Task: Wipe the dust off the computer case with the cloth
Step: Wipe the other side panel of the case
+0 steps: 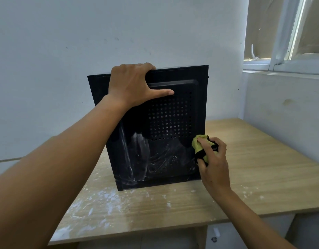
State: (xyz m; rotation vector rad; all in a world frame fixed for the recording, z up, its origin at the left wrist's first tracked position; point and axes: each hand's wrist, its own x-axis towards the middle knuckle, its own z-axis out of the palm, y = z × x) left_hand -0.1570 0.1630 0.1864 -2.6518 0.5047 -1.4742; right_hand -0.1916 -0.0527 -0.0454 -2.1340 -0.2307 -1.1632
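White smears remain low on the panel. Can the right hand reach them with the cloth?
Probably yes: the right hand holds the cloth at the lower right edge of the computer case, beside the smears, with nothing between.

soft daylight from the window at upper right, sheen on the computer case, slight wide-angle bending at edges, sharp focus
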